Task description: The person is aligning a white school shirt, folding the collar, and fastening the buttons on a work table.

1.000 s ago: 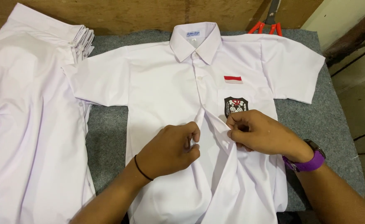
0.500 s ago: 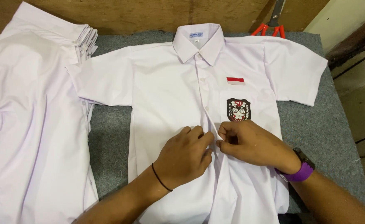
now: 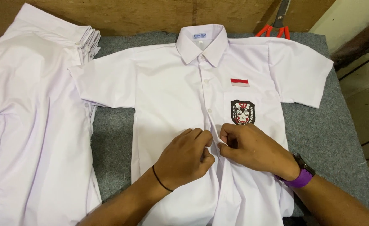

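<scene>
A white short-sleeved shirt [image 3: 172, 92] lies face up on the grey felt table [image 3: 331, 138], collar toward the far edge. Its chest pocket carries a black round badge [image 3: 242, 112] with a small red and white patch [image 3: 239, 82] above it. My left hand [image 3: 186, 157] and my right hand [image 3: 251, 146] meet at the shirt's front placket, just below the third button. Both pinch the two front edges of the cloth together. A thin black band circles my left wrist, and a purple watch [image 3: 299, 178] sits on the right.
A stack of several white shirts [image 3: 33, 125] covers the table's left side. Red-handled scissors [image 3: 276, 25] lie at the far edge behind the shirt's right shoulder. A wooden board [image 3: 130, 14] runs along the back. Floor shows to the right.
Both hands have slid down the placket toward me. The opened flap of the shirt front seen a second ago is now closed flat between my fingers.
</scene>
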